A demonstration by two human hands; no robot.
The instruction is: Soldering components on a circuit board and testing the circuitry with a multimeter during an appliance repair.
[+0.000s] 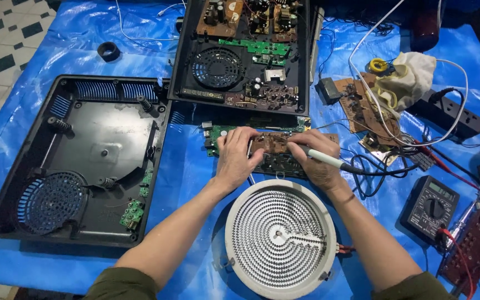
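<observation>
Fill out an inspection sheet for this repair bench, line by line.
Surface: blue plastic sheet covers the table.
Job's things: brown circuit board under both hands; soldering iron tip on it; round heating coil lies in front.
Clutter: empty black casing at left, open cooker base behind, multimeter, tape roll, cloth, loose boards at right.
Grippers: left hand presses the board's edge; right hand grips the iron.
Cables: white cable, black iron lead, red meter leads, power strip.
Surroundings: tiled floor at left.
</observation>
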